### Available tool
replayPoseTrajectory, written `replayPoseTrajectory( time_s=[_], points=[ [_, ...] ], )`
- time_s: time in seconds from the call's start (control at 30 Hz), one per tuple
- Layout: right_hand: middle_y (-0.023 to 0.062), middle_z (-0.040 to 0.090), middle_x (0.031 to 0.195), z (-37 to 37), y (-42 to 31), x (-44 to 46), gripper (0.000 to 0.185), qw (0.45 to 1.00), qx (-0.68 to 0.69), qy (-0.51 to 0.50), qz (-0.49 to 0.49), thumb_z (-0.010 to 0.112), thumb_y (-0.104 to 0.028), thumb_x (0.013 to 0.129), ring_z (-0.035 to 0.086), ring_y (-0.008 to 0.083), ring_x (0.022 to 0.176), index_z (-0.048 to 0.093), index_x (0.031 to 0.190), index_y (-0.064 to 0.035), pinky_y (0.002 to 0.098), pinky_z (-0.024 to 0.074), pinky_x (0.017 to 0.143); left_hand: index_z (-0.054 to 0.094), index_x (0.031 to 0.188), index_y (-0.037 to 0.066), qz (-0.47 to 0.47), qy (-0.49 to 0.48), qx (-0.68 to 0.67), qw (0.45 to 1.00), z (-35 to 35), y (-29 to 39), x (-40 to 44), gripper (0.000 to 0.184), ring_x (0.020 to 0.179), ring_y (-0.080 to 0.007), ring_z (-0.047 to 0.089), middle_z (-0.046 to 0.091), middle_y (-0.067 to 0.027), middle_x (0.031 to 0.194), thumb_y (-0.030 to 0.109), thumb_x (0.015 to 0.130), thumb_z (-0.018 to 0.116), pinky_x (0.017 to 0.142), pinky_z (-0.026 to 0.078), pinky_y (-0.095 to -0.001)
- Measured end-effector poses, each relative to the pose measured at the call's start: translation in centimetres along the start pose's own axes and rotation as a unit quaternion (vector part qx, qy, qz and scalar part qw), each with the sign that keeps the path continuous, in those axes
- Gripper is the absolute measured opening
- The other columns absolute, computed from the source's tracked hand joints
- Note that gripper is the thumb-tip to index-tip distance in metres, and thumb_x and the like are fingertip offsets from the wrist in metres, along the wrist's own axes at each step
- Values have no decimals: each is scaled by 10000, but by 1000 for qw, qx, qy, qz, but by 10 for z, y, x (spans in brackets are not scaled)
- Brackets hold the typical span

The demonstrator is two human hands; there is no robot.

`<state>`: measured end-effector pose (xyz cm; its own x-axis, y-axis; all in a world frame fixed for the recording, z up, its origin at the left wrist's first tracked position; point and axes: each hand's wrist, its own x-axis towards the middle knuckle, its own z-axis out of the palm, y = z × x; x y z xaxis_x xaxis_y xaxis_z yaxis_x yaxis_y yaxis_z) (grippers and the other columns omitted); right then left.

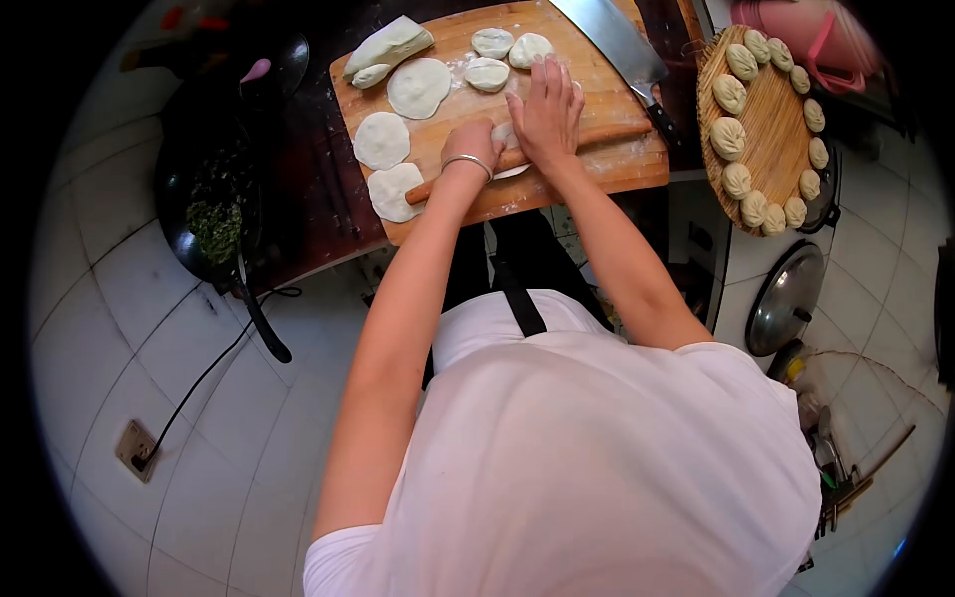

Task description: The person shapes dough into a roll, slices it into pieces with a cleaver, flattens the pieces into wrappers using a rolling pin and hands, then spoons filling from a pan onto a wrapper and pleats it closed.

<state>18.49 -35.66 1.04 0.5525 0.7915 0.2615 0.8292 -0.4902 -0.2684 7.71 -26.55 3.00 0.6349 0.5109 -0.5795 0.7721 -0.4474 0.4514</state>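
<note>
A wooden rolling pin point(607, 136) lies slantwise across the floured board point(622, 179). Under its middle is a piece of dough point(511, 171), partly hidden by the pin and hands. My left hand point(475, 145), with a bangle at the wrist, is closed at the dough's far edge. My right hand point(547, 114) rests palm down on the pin, fingers stretched forward. Three flat dough rounds point(419, 88) lie along the board's left side. Three small dough pieces point(487, 75) sit beyond my hands, near a thick dough roll point(390, 48).
A cleaver point(612, 40) lies at the board's right edge, handle toward me. To the right, a round woven tray point(771, 129) carries several pleated buns. A pan point(184, 234) with chopped green filling stands at left. A metal lid point(786, 298) is at lower right.
</note>
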Motion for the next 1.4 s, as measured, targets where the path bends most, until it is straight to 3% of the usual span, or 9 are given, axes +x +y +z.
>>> replayPoseTrajectory(
  time_s=[0.13,0.63,0.7,0.77,1.0,1.1,1.17,1.23,1.4],
  points=[
    [157,401,1398,-26,14,-87,681,995,1,-101,6,631,-363,805,354,323,1304,416,1347,-12,463,276,1042,603,1147,98,-54,103,-60,991,13,-22,-11,349,991,-359,613,653,-171,1061,218,822,640,869,487,-436],
    [149,394,1407,-30,16,-96,651,995,-4,-101,-19,615,-387,821,346,313,1304,430,1332,-29,462,269,1042,650,1054,47,-73,117,-133,982,11,-52,-19,342,991,-349,616,658,-179,1047,279,803,658,871,482,-419],
    [149,395,1405,-26,8,-79,650,994,3,-106,-16,615,-388,821,348,310,1300,432,1330,-29,460,270,1038,645,1061,59,-24,-82,-21,996,1,-48,-25,356,990,-343,620,660,-174,1050,303,802,653,865,484,-417],
    [146,401,1396,-6,-8,-17,654,999,17,-17,-22,617,-390,816,349,304,1294,430,1334,-36,457,273,1029,645,1058,69,-32,-52,30,998,-2,-36,-19,384,987,-337,622,662,-166,1050,340,786,663,862,485,-416],
    [129,429,1332,-35,12,-107,625,996,31,-82,6,664,-320,774,358,288,1279,458,1310,-72,445,236,1053,637,1014,42,-13,53,-31,998,-4,-67,-27,372,906,-371,625,665,-187,959,323,774,673,787,492,-440],
    [110,490,1226,-44,25,-115,546,996,43,-73,-7,650,-294,785,424,277,1190,496,1264,-82,426,262,1022,619,1068,67,-89,183,15,979,-13,-63,-20,360,937,-371,599,650,-166,995,280,781,670,823,477,-430],
    [98,511,1173,-38,34,-108,506,997,42,-70,-9,642,-276,790,450,270,1128,509,1239,-84,418,277,996,598,1107,78,43,329,98,938,-22,-33,-14,366,985,-359,554,610,-156,1054,225,780,674,876,448,-418],
    [86,533,1119,-31,42,-97,467,997,38,-67,-9,635,-259,795,476,263,1067,523,1214,-87,410,292,970,593,1116,78,158,310,19,937,-24,-15,23,382,1022,-341,516,572,-161,1106,205,768,689,919,420,-407],
    [72,547,1033,-37,53,-97,423,998,38,-52,-24,615,-224,798,495,259,979,542,1197,-103,402,324,904,544,1107,83,-10,264,-87,961,15,32,33,383,1011,-372,556,591,-181,1055,201,775,694,862,464,-434]
  ],
)
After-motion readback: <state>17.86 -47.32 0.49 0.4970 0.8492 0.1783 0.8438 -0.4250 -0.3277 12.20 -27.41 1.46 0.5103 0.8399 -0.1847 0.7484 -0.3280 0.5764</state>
